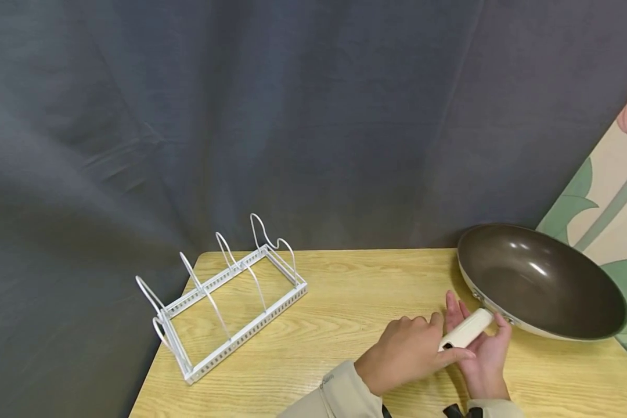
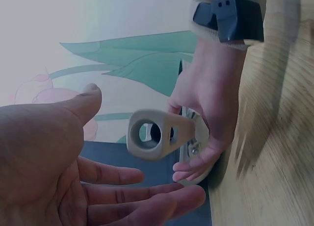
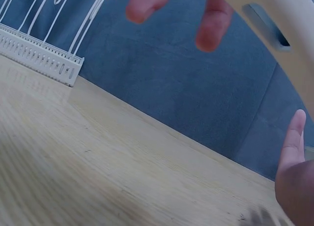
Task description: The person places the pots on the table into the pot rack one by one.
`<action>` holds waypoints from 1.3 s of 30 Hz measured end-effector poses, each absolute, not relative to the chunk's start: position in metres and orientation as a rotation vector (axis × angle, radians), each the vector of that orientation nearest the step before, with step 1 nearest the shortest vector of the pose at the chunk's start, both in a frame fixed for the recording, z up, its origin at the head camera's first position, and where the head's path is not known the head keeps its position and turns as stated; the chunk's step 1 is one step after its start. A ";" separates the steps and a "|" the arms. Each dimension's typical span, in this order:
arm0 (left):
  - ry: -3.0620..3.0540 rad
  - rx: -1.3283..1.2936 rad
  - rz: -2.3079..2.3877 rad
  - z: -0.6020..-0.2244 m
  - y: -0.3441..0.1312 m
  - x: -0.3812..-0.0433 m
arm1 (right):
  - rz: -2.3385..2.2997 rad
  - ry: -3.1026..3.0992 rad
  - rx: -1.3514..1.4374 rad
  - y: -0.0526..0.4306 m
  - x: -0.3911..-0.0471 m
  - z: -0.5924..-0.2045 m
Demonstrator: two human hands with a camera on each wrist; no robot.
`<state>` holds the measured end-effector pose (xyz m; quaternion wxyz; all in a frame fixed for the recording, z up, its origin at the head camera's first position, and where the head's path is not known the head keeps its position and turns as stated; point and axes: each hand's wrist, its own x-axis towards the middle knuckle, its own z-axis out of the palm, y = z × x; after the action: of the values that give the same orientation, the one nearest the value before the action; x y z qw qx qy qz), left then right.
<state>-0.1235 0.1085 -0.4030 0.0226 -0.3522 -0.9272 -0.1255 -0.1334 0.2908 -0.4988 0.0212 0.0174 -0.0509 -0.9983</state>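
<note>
A wide wok [image 1: 540, 284] with a dark brown inside and a cream outside sits at the right of the table, tilted. Its cream handle [image 1: 467, 330] points back toward me, and the hollow handle end [image 2: 147, 134] faces the left wrist view. My right hand [image 1: 483, 351] lies palm up under the handle near the rim, its fingers extended to one side and the thumb to the other. Around the handle's free end is my left hand [image 1: 410, 347], thumb and fingers spread, with a gap between them and the handle in the left wrist view.
A white wire rack [image 1: 235, 310] with several upright loops stands on the left of the wooden table [image 1: 339, 290]. Behind hangs a dark grey-blue curtain [image 1: 313, 128]. A flower-patterned panel [image 1: 606, 215] borders the right side, close to the wok.
</note>
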 end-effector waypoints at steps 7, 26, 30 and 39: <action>-2.875 -1.107 -0.385 -0.403 0.120 -0.126 | -3.091 -0.202 0.063 0.296 -0.136 -0.499; -2.933 -1.078 -0.260 -0.406 0.139 -0.132 | -3.124 -0.274 -0.213 0.300 -0.148 -0.502; -2.940 -1.075 -0.228 -0.407 0.143 -0.133 | -3.140 -0.239 -0.176 0.302 -0.149 -0.499; -2.997 -1.082 -0.170 -0.406 0.156 -0.131 | -3.150 -0.229 -0.152 0.309 -0.152 -0.498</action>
<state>-0.1312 0.1558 -0.4057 -0.0245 -0.3389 -0.9390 -0.0533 -0.1518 0.3088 -0.4984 -0.0104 -0.0481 -0.0725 -0.9961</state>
